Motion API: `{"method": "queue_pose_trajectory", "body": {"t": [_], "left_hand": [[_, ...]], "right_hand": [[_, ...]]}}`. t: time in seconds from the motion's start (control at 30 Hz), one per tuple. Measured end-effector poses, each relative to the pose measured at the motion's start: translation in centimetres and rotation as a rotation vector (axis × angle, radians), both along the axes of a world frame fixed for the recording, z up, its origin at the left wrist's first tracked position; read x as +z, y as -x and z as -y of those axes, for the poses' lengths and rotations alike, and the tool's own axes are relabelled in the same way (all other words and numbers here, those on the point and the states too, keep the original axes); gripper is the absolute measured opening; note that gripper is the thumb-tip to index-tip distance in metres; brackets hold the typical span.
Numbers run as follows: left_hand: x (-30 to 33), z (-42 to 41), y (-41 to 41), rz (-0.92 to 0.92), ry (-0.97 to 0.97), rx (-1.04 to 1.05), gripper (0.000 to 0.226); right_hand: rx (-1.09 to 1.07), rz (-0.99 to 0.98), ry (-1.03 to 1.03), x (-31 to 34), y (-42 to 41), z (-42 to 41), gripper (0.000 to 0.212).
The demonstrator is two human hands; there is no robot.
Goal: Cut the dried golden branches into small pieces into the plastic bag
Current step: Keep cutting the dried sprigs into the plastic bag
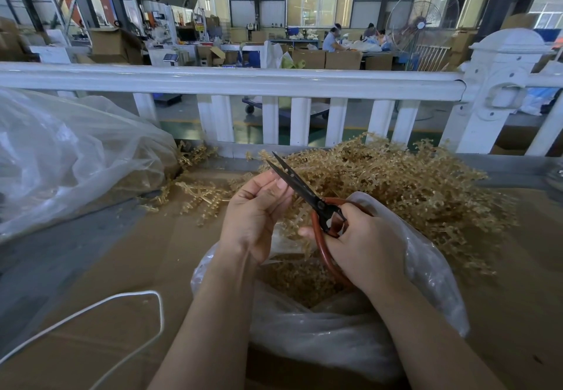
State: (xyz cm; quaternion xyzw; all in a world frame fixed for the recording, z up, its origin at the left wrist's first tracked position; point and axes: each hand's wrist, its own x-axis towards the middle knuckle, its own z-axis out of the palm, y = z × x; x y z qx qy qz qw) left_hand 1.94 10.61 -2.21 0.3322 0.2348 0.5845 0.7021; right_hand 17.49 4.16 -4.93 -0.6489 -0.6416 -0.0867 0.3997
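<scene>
My right hand [362,243] grips the red handles of black-bladed scissors [300,187], whose blades point up and left with only a small gap at the tips. My left hand [256,209] is curled beside the blades and pinches a golden branch [292,222] that hangs down between my hands. Both hands hover over an open clear plastic bag [426,267] holding small golden cut pieces [298,280]. A big pile of dried golden branches [396,182] lies just beyond the bag.
A large clear plastic bag [61,161] bulges at the left, with loose golden branches [201,194] beside it. A white cord [122,301] loops on the cardboard-covered table [106,267]. A white railing [274,81] runs behind the pile.
</scene>
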Motion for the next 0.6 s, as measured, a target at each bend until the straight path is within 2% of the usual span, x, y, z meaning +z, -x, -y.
{"method": "queue_pose_trajectory", "body": {"t": [0.23,0.37,0.6], "left_hand": [[-0.02,0.06,0.0,-0.05,-0.013,0.006,0.034],[-0.15,0.04,-0.05,-0.086,-0.05,-0.008,0.024],[-0.37,-0.24,0.05,-0.079,-0.096,-0.042,0.016]], "right_hand": [[-0.017,0.022,-0.003,0.09,-0.15,-0.03,0.064],[-0.016,0.019,-0.02,0.07,-0.18,-0.17,0.066],[-0.012,0.01,-0.02,-0.19,-0.23,-0.1,0.055]]}}
